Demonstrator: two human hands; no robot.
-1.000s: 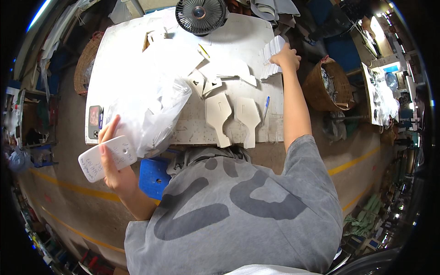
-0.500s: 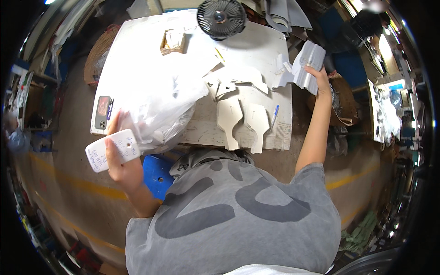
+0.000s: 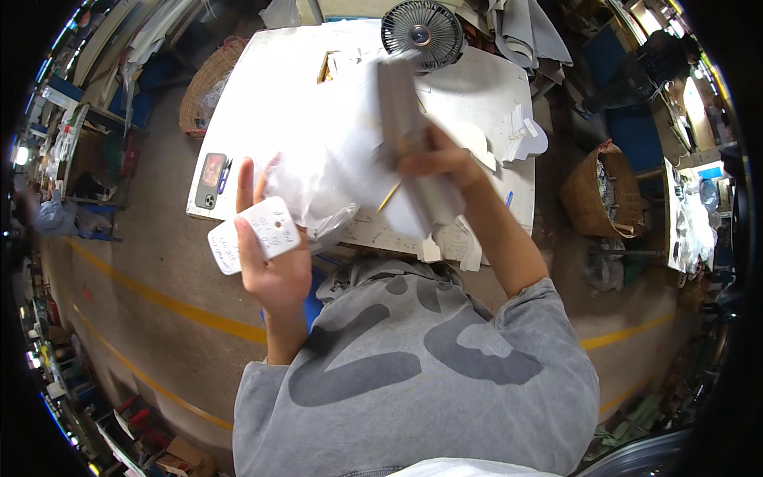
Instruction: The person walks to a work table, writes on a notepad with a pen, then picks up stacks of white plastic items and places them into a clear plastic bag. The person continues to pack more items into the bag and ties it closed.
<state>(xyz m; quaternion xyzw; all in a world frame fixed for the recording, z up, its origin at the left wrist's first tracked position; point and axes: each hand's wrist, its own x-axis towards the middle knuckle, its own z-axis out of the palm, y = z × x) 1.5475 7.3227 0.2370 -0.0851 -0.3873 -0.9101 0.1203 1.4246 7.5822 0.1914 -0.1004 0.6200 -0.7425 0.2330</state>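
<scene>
My left hand [image 3: 278, 274] pinches a white plastic tag [image 3: 256, 235] under its thumb. The tag has rounded corners, a small hole and handwriting, and my other fingers reach up behind it. My right hand [image 3: 447, 161] grips a thick stack of white cards [image 3: 404, 103], tilted over the table and smeared by motion. A thin yellowish strip shows along the stack. Between my hands lies a clear plastic bag [image 3: 314, 195], partly behind the stack. Cream paddle-shaped cutouts [image 3: 470, 245] at the table's near edge are mostly covered by the stack.
On the white table [image 3: 266, 79] stand a black fan [image 3: 419, 36] and a small box [image 3: 327, 67]. A phone [image 3: 210, 181] lies at left, more white cards [image 3: 520, 137] and a blue pen [image 3: 509, 199] at right. Wicker baskets [image 3: 600, 191] flank the table.
My right hand has swung the card stack from the table's right side in to the middle. My left hand has moved right and slightly up with the tag. The view has shifted a little.
</scene>
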